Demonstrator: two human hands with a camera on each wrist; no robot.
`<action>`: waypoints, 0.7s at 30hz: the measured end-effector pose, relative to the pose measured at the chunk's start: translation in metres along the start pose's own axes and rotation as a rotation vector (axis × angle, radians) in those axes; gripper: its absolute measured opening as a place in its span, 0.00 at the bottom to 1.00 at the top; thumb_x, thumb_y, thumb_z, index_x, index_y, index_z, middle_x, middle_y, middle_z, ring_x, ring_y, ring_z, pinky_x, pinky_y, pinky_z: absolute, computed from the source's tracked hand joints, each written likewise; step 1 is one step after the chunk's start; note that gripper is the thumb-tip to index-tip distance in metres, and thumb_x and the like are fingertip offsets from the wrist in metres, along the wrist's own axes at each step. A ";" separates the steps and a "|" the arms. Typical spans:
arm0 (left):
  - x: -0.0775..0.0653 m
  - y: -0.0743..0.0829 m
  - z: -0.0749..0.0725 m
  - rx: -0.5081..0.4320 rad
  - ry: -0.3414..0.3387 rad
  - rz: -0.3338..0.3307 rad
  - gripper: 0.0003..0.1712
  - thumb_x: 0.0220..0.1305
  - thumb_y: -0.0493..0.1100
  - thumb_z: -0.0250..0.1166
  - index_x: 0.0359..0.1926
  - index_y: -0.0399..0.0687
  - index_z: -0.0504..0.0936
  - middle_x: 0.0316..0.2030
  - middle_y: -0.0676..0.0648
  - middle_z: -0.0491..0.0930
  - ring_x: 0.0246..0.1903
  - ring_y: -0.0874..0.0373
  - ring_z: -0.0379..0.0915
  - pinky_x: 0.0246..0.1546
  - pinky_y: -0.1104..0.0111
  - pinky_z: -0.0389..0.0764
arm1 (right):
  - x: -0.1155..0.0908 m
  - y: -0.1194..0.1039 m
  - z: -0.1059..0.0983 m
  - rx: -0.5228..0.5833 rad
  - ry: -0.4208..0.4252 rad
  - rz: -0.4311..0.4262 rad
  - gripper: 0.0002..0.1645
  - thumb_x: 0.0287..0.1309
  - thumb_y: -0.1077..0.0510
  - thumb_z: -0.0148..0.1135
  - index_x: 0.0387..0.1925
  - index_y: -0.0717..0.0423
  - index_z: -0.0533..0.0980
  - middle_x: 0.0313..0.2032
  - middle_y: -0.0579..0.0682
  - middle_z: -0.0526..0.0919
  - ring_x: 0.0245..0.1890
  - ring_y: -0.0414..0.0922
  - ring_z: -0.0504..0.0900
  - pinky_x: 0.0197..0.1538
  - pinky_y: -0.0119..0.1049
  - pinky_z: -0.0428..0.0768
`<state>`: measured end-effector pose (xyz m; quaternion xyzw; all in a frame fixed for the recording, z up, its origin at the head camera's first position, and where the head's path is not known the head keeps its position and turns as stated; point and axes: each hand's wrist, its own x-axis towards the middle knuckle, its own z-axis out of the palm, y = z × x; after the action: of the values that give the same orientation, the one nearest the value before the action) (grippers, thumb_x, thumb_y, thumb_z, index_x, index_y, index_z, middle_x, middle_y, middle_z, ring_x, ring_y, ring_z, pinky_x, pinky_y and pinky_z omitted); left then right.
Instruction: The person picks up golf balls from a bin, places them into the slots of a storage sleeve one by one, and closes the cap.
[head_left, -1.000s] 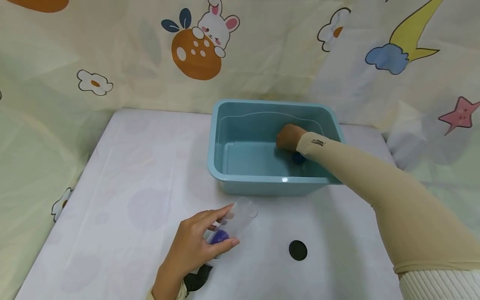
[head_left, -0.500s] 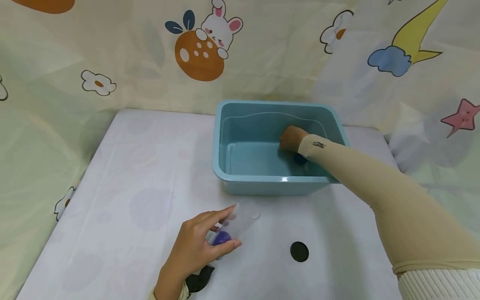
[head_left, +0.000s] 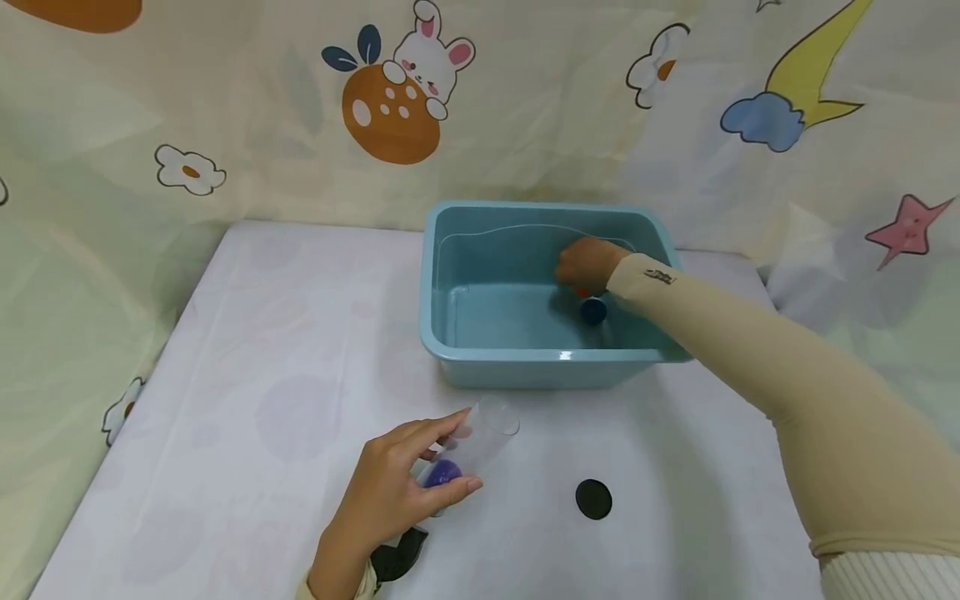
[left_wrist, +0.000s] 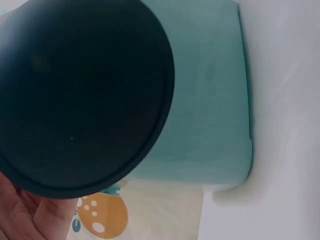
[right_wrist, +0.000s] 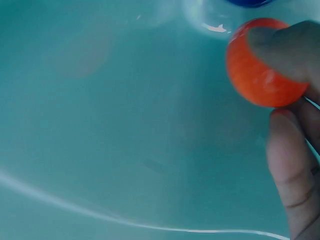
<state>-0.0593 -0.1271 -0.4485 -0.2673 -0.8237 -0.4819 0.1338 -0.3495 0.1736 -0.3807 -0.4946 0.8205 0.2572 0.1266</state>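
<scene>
My left hand (head_left: 401, 479) grips a clear plastic tube (head_left: 487, 429), tilted, with a purple ball (head_left: 442, 473) low inside it. In the left wrist view the tube's dark round end (left_wrist: 85, 100) fills much of the frame, with part of the hand below it. Inside the blue-green plastic tub (head_left: 487, 357), my right hand (head_left: 588, 262) pinches an orange ball (right_wrist: 262, 70) between thumb and finger. Close by in the tub lies a dark blue ball (head_left: 593, 312), just cut off at the top of the right wrist view.
A black disc (head_left: 594, 499) lies flat on the white-covered table (head_left: 300, 350), right of the tube. Another black piece (head_left: 399, 557) lies beside the left wrist. Patterned cloth (head_left: 525, 133) hangs behind and at the sides. The tub stands at the table's back.
My right hand has risen slightly inside the tub, and the orange ball beneath it now shows. More of the blue ball is in sight. The left hand and tube stay nearly still.
</scene>
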 end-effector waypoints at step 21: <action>-0.001 0.017 -0.002 -0.011 -0.036 -0.028 0.39 0.54 0.44 0.87 0.67 0.46 0.85 0.45 0.52 0.92 0.39 0.61 0.87 0.38 0.73 0.89 | -0.056 0.009 -0.023 1.049 0.147 0.237 0.20 0.59 0.69 0.75 0.53 0.65 0.85 0.54 0.60 0.87 0.56 0.61 0.86 0.62 0.56 0.86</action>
<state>-0.0485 -0.1226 -0.4355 -0.2652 -0.8269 -0.4833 0.1107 -0.3298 0.2064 -0.3326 -0.2857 0.8956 -0.2096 0.2690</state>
